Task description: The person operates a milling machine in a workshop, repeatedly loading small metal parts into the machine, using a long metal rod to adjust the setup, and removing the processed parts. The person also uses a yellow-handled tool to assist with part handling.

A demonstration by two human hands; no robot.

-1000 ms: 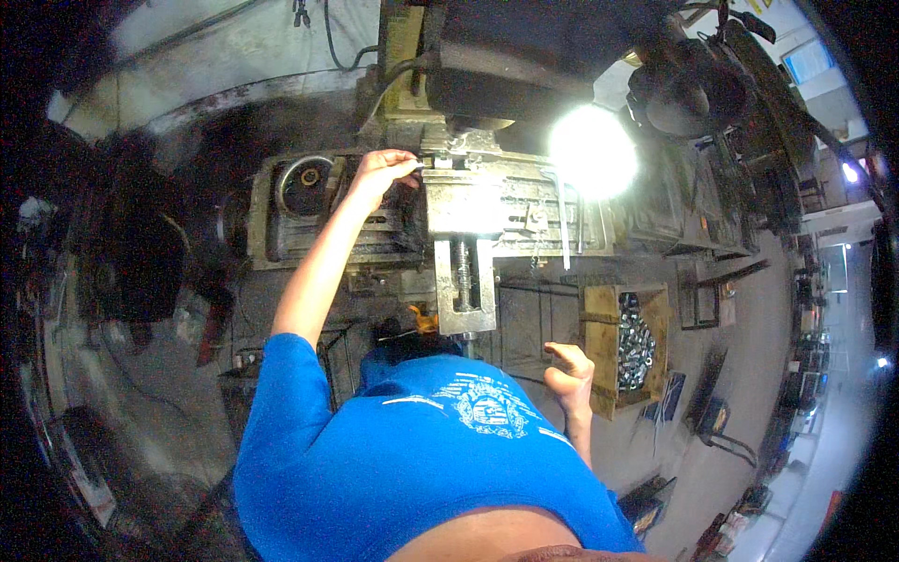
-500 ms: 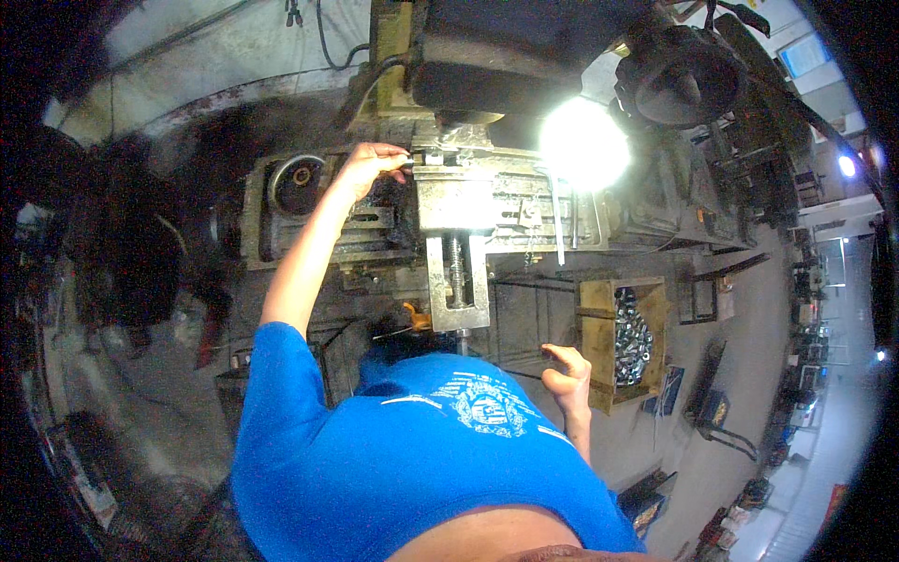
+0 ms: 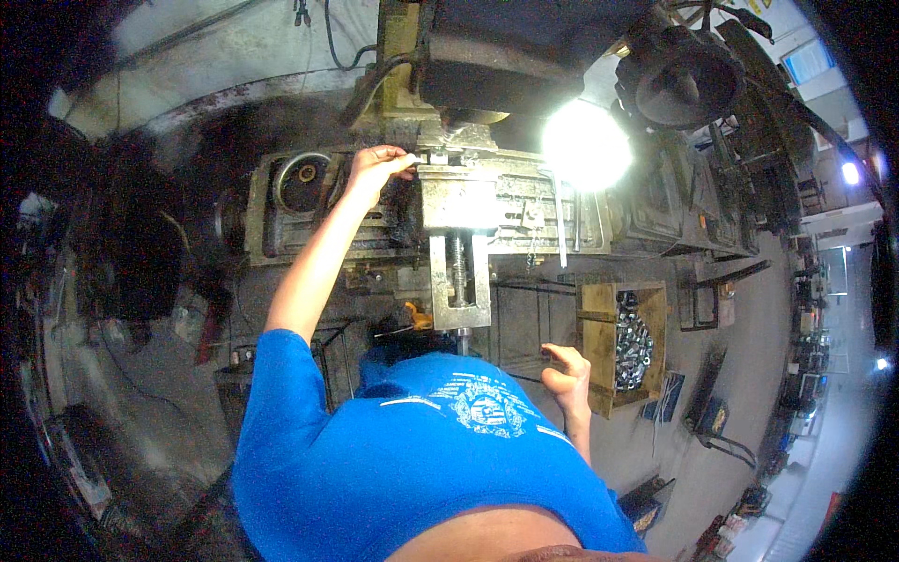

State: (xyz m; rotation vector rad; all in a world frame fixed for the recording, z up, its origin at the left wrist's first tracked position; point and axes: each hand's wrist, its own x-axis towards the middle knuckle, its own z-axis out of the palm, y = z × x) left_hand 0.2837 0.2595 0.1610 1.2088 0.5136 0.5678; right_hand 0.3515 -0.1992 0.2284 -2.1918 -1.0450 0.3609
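Note:
My left hand [image 3: 382, 169] reaches forward to the left end of the jaws of a machine vise [image 3: 459, 201]. Its fingertips are pinched on a small metal piece [image 3: 415, 160] right beside the jaw gap; the fingers hide most of it. The vise is bolted on a slotted machine table [image 3: 524, 242], its screw [image 3: 459, 262] pointing toward me. Low at my right side hangs my right hand [image 3: 567, 377], loosely curled, thumb and forefinger apart and nothing visible between them. Nearest to it is a wooden box [image 3: 599, 361] full of shiny metal parts [image 3: 633, 347].
Above the vise hangs the dark machine head [image 3: 506, 70], with a bright lamp [image 3: 587, 145] to its right. A round metal dish [image 3: 302, 183] sits on the table's left end. An orange-handled tool [image 3: 418, 317] lies below the vise. Metal rods [image 3: 562, 220] lean at the table's right.
The left hand has shifted slightly toward the vise jaws, its fingertips still pinched. The right hand has stayed in place. The whole view has shifted a little.

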